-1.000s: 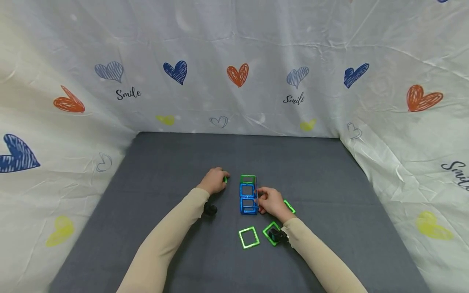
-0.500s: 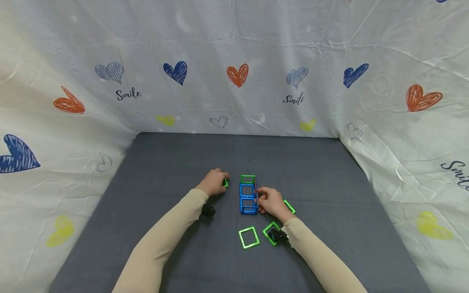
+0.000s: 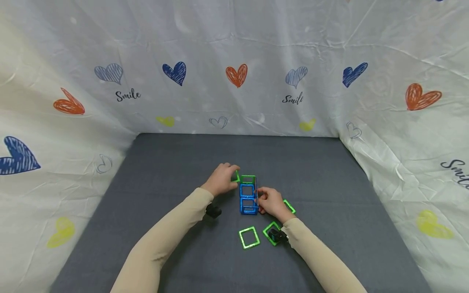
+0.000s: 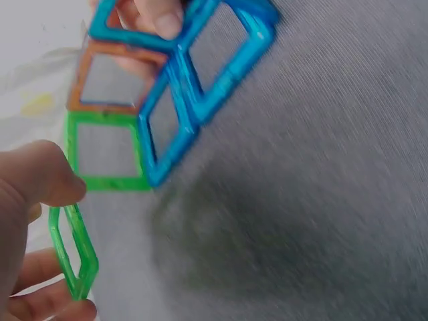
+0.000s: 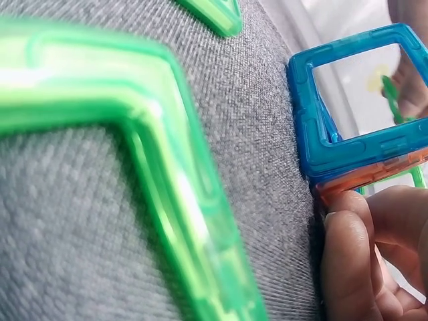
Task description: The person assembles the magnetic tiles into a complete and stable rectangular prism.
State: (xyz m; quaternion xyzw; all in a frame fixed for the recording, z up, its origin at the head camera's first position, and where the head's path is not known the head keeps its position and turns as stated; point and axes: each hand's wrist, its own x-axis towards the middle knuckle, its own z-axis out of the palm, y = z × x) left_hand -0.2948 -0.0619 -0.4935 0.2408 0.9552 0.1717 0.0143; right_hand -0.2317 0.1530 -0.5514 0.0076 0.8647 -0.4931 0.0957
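In the head view my left hand [image 3: 221, 179] holds a green square magnetic tile [image 4: 83, 242] between thumb and fingers. The tile is tilted, close to the left far end of a small structure of tiles. That structure has blue square tiles [image 3: 247, 197] in front, an orange tile [image 4: 78, 80] on its right side and a green tile [image 4: 110, 119] at the far end. My right hand [image 3: 271, 200] pinches the orange tile low on the structure's right side, fingertips partly hidden by the tiles.
On the grey cloth [image 3: 183, 154] lie loose green tiles: one in front [image 3: 251, 245], another [image 3: 268, 227] partly under the right wrist camera, and a third [image 3: 290, 205] beside the right wrist. A white curtain [image 3: 205, 97] with printed hearts hangs round the table.
My left hand first drew slightly nearer, then moved right and away from me with the green tile, up to the structure's far end. The right hand and the structure have stayed put.
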